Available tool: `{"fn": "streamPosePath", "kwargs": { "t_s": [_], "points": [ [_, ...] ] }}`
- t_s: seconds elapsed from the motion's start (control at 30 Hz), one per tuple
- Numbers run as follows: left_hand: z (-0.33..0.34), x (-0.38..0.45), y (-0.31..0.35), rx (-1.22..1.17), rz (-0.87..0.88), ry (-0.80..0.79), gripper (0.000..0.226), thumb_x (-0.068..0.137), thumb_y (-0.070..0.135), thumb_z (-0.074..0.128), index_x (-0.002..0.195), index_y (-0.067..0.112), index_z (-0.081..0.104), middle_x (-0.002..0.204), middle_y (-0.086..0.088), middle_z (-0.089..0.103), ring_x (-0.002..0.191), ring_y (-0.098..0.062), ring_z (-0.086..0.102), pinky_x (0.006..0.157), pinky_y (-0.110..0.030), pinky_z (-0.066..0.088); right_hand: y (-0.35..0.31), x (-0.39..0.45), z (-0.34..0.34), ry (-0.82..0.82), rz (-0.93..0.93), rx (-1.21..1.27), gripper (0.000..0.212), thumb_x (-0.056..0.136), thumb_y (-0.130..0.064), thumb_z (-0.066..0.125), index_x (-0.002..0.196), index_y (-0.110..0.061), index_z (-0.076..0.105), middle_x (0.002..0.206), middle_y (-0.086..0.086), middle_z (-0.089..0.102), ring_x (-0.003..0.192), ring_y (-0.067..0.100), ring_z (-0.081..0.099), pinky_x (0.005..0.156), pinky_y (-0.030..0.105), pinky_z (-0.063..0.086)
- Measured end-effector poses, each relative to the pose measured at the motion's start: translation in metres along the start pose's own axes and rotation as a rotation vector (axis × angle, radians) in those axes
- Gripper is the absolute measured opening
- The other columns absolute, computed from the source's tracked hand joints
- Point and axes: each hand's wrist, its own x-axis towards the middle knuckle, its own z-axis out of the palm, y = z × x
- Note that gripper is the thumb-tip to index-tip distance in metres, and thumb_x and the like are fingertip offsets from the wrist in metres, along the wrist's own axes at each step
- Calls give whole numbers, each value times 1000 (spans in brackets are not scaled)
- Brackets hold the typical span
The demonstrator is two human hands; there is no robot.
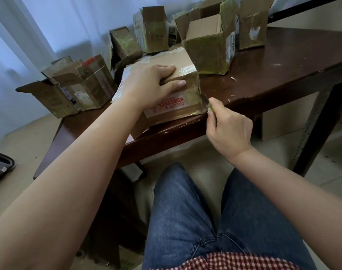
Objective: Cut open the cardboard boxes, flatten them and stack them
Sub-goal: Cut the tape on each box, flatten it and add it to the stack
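At the table's [273, 61] near edge sits the taped cardboard box [178, 94], probably light, stiff and tape-slick, best pinned from above as the left hand [150, 84] does, while the right hand [228, 129] at four o'clock grips a small cutter [205, 99] against its corner.

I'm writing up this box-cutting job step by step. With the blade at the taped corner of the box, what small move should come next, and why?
Probably draw the knife down along the taped corner edge. The right hand grips it with the blade tip at the near right corner of the sealed box, where the tape looks already torn, and the left hand holds the box's top steady on the table.
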Motion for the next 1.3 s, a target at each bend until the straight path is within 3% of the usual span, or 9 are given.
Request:
{"fn": "streamPosePath", "kwargs": {
  "t_s": [0.1,0.4,0.57,0.73,0.9,1.03,1.13,1.2,1.3],
  "points": [
    [-1,0,0,6,5,-8,59,92,59,49,142,27,47,145,8,48,133,-17,44,97,-30,36,1,0,0,8,-5,-53,29,90,-14,50,114,-4,64,66,6,68,48,30,60,47,22,30],
    [-5,0,2,7,9,-49,61,91,58,50,142,26,46,147,6,46,133,-17,43,101,-31,36,3,-11,-6,-110,24,-73,25,89,-14,50,107,-5,64,58,5,63,46,32,59,51,22,22],
    [-13,-4,-11,-33,26,-112,61,91,52,54,144,23,45,148,4,44,138,-15,36,109,-28,26,14,-7,-22,-127,107,60,21,97,-19,46,109,-7,57,64,-4,53,53,22,53,53,28,34],
    [-45,-32,-57,-112,73,-301,59,89,31,63,144,25,43,148,11,39,134,-1,30,109,-17,17,6,25,-17,-136,89,219,18,99,-19,44,114,-10,50,80,2,64,71,22,62,63,36,48],
    [-77,-55,-97,-150,-109,-395,61,88,-1,57,125,46,52,147,12,40,140,-6,29,118,-38,20,-18,39,-3,-186,6,270,15,92,-13,55,107,-12,54,86,-4,56,78,22,60,64,27,36],
    [-69,-53,-65,-282,-239,-71,51,76,31,47,125,30,63,138,6,55,129,-9,46,112,-39,35,-30,53,10,-207,6,180,25,92,-29,60,114,-19,57,102,-2,63,90,24,62,67,25,32],
    [-42,-45,-51,87,-219,-110,55,83,57,61,129,27,54,129,0,60,117,-22,55,94,-43,48,-33,67,18,-216,-34,189,35,89,-32,65,120,-21,57,107,-1,60,92,20,61,68,24,36],
    [-29,-43,-57,263,-157,-109,46,83,52,65,117,21,57,116,-2,64,106,-24,58,82,-37,49,-32,72,20,-220,-69,146,43,86,-34,68,126,-21,55,115,1,56,95,22,60,69,25,38],
    [-32,-48,-73,165,-54,-117,55,85,42,68,133,18,55,128,-2,61,116,-24,55,93,-37,46,-33,75,22,-232,-188,56,58,81,-34,73,133,-23,50,129,5,49,94,28,62,64,28,41]
  ]
}}
